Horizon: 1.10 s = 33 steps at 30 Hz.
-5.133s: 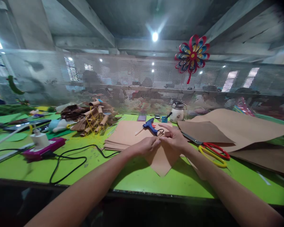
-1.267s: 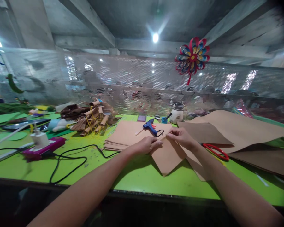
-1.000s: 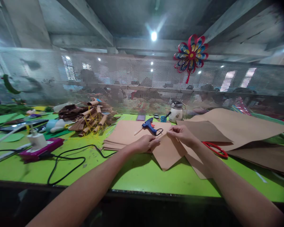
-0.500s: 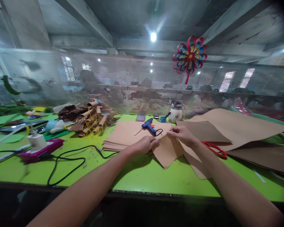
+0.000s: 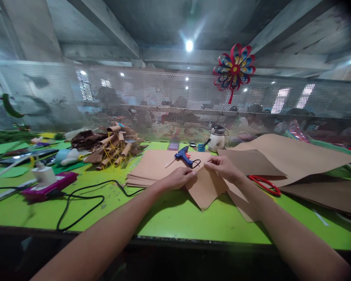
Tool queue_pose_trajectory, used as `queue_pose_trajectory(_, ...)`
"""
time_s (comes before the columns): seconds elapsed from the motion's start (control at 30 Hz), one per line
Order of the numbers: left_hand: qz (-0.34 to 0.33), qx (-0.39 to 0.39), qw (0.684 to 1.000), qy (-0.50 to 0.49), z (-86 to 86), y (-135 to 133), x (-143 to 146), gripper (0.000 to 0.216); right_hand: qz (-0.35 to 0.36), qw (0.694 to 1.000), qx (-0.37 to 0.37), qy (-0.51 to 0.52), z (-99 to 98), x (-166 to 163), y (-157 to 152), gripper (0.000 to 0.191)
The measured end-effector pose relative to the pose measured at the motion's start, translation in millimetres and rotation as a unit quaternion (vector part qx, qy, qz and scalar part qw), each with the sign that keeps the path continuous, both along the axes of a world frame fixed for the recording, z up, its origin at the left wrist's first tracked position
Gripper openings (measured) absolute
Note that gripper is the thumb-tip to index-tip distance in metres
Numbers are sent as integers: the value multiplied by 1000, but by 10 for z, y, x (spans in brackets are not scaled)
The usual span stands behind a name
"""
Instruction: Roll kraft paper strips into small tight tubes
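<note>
Both hands pinch the upper edge of one sheet of brown kraft paper, whose lower corner hangs down toward me over the table. My left hand grips that edge on the left, fingers closed. A short way to the right, my right hand holds the same edge between thumb and fingers. The edge between them looks narrowly folded or rolled. Just beyond my hands, a blue glue gun lies on a stack of brown paper.
Red-handled scissors lie right of my right hand, near large brown sheets. A white jar stands behind. Left are a bundle of paper rolls, a purple power strip and a black cable on the green table.
My hands have shifted very slightly, the left fingers reaching a little further along the paper's edge. The sheet stays in both hands, its lower corner slightly left of before.
</note>
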<state>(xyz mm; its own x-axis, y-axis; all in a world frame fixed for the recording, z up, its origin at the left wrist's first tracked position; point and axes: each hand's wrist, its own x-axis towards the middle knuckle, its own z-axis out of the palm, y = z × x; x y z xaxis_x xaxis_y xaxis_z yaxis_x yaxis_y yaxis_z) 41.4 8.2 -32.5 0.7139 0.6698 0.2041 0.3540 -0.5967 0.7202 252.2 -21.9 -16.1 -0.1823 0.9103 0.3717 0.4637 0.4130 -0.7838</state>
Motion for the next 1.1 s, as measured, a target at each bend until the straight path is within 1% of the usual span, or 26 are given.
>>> queue_pose_trajectory(0.07,21,34,999,-5,-6,15,11,53,-1,999,26,-18,4,-53,-14,29)
queue_pose_trajectory(0.1,30,38,999,-5,-10,19,14,54,-4,999,41,-29,6,-81,-22,29)
queue_pose_trajectory(0.23,43,24,999,-11,0,4,20,53,-36,994,86,-61,24,-170,-68,27)
queue_pose_trajectory(0.3,51,39,998,-15,29,-13,30,48,-45,994,80,-55,49,-183,-93,27)
queue_pose_trajectory(0.4,62,73,995,-11,79,-34,53,41,-36,997,60,-27,85,-173,-118,29)
queue_pose_trajectory(0.47,59,72,996,-10,97,-41,58,38,-26,998,48,-12,94,-165,-120,30)
queue_pose_trajectory(0.57,41,25,999,-9,102,-40,28,38,-10,1000,25,12,86,-163,-116,30)
queue_pose_trajectory(0.67,-21,-52,998,-19,116,-35,-36,34,6,999,0,40,73,-156,-117,28)
queue_pose_trajectory(0.73,-68,-110,991,-29,152,-40,-82,30,17,998,-20,58,69,-138,-120,28)
queue_pose_trajectory(0.8,-95,-157,982,-41,202,-53,-122,29,22,997,-37,71,65,-110,-117,28)
queue_pose_trajectory(0.87,-104,-182,976,-52,247,-65,-153,28,22,995,-49,80,58,-75,-104,28)
queue_pose_trajectory(0.93,-98,-195,975,-52,265,-60,-177,28,26,994,-56,90,45,-40,-82,28)
queue_pose_trajectory(1.0,-84,-214,973,-37,250,-35,-197,30,28,993,-58,94,28,-5,-55,29)
queue_pose_trajectory(1.1,-72,-243,967,-14,203,17,-223,33,15,994,-58,93,0,46,-18,29)
